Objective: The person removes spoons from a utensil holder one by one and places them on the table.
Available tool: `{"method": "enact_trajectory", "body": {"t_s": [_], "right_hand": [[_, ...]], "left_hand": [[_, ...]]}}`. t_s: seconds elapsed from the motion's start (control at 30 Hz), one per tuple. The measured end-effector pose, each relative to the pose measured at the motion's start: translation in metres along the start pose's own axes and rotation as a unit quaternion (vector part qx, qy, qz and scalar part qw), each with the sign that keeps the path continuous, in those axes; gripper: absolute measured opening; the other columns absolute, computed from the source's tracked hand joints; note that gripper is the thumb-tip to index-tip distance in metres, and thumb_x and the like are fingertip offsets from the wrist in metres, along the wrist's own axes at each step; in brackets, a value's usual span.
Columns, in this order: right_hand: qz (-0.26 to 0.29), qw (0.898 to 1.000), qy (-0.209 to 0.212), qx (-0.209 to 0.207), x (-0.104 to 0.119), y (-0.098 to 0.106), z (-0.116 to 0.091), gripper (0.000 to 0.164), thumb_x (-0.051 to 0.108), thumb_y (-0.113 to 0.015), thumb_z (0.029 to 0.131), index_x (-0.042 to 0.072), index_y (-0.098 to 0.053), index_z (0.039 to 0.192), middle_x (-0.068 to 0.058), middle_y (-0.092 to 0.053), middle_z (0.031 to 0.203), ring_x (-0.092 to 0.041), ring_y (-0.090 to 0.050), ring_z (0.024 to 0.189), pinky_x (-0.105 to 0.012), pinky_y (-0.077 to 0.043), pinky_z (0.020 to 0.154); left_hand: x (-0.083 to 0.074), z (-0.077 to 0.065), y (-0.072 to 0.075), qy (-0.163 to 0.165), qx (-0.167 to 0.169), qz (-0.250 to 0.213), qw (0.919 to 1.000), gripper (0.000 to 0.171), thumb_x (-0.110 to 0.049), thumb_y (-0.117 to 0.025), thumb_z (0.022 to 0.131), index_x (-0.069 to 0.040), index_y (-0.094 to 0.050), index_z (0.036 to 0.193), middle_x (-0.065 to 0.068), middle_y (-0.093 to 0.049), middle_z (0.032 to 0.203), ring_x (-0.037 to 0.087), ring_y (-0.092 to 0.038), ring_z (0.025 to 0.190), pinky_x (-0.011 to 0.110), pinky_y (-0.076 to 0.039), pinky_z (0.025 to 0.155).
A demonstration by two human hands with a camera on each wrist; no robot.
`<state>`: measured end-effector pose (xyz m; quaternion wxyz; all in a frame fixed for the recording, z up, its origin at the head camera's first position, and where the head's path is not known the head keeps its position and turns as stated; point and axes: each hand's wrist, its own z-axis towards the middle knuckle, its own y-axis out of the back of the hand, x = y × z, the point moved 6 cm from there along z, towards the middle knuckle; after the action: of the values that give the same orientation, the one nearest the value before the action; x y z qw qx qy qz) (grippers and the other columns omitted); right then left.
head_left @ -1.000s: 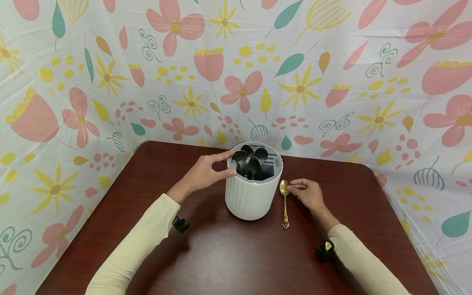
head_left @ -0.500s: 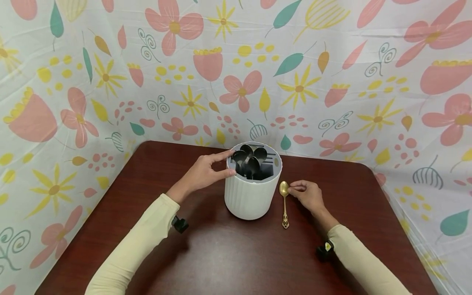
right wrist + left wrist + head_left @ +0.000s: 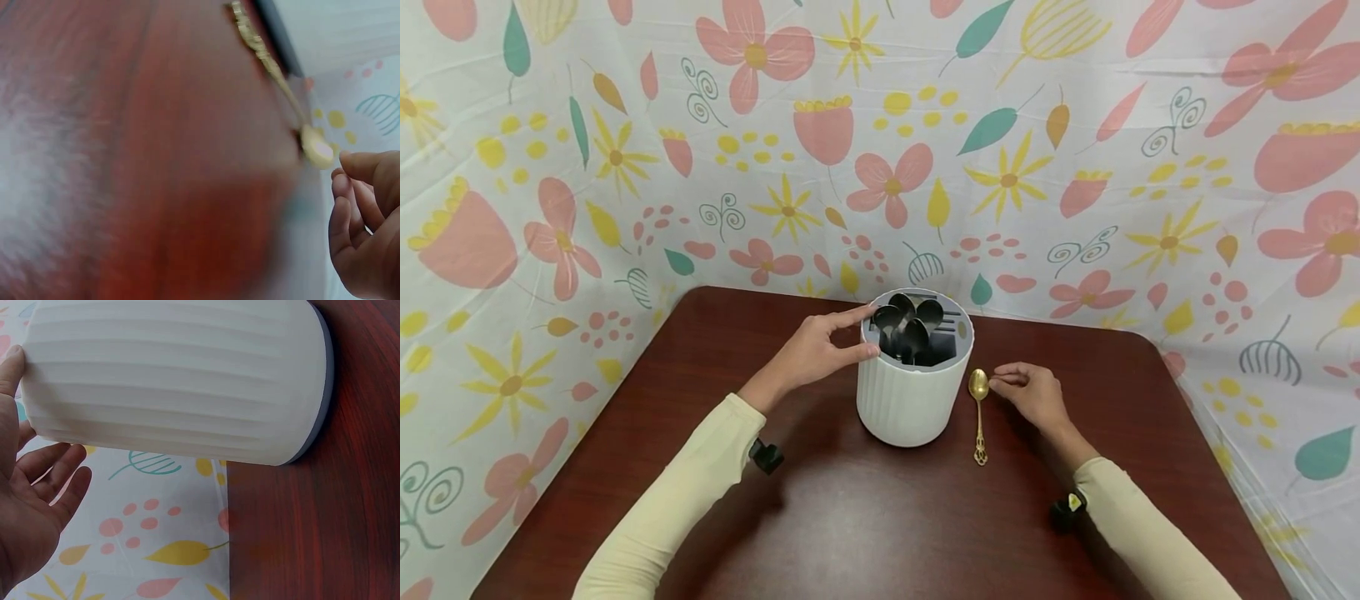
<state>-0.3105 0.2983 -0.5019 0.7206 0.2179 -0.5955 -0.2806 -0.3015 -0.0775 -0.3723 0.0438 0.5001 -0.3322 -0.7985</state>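
A white ribbed utensil holder (image 3: 904, 404) stands upright on the table, with several black spoons (image 3: 914, 337) bowl-up in its grey slotted top. My left hand (image 3: 811, 350) touches its rim at the left with spread thumb and forefinger; in the left wrist view its other fingers (image 3: 74, 484) sit loosely bent beside the wall. Right of the holder lies a gold spoon (image 3: 978, 385), its ornate handle pointing towards me. Just right of the spoon's bowl is my right hand (image 3: 1033, 394), fingers loosely bent and holding nothing. The right wrist view shows a small gap between fingertips and bowl.
The dark red-brown table (image 3: 865, 525) ends at the back against a white floral-patterned sheet (image 3: 891, 100), which also runs along both sides. A small black wrist camera (image 3: 766, 457) is worn on the left wrist, another (image 3: 1066, 510) on the right.
The right hand has drawn slightly to the right, away from the gold spoon's bowl, which its fingertips met half a second ago. The left hand and the holder have stayed in place.
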Motion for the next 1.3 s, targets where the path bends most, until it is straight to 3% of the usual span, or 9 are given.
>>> {"method": "enact_trajectory", "body": {"t_s": [0.3,0.63,0.83,1.3], "right_hand": [[-0.015,0.998,0.056,0.015,0.040,0.028,-0.001,0.028,0.029,-0.080,0.092,0.014,-0.076,0.115,-0.005,-0.078,0.106,-0.004,-0.069,0.086,-0.018,-0.055,0.067],[0.010,0.997,0.082,0.005,0.107,0.073,-0.006,0.036,0.034,-0.077,0.094,0.018,-0.074,0.126,-0.006,-0.076,0.115,0.002,-0.066,0.091,-0.015,-0.052,0.071],[0.016,0.995,0.093,0.006,0.145,0.090,-0.006,0.036,0.029,-0.077,0.094,0.019,-0.073,0.128,-0.005,-0.075,0.118,0.003,-0.066,0.091,-0.016,-0.052,0.069],[0.060,0.987,0.149,0.005,0.202,0.085,0.014,0.036,0.024,-0.079,0.092,0.017,-0.075,0.127,-0.009,-0.075,0.117,-0.005,-0.067,0.091,-0.017,-0.056,0.077]], "left_hand": [[0.000,0.000,0.000,0.000,-0.003,-0.001,1.0000,0.064,-0.048,-0.078,0.089,-0.035,-0.055,0.148,-0.011,-0.055,0.148,0.012,-0.046,0.142,0.046,-0.043,0.113],[0.001,0.001,-0.001,-0.005,0.001,0.001,1.0000,0.065,-0.049,-0.077,0.090,-0.035,-0.054,0.149,-0.012,-0.054,0.149,0.011,-0.046,0.142,0.044,-0.044,0.112],[0.002,0.000,-0.001,-0.004,-0.004,-0.002,1.0000,0.064,-0.047,-0.077,0.090,-0.035,-0.054,0.148,-0.013,-0.054,0.149,0.012,-0.045,0.142,0.046,-0.043,0.112],[0.005,0.000,-0.001,-0.001,-0.007,-0.009,0.9999,0.064,-0.048,-0.077,0.090,-0.036,-0.054,0.148,-0.016,-0.053,0.149,0.010,-0.045,0.142,0.047,-0.042,0.113]]}}
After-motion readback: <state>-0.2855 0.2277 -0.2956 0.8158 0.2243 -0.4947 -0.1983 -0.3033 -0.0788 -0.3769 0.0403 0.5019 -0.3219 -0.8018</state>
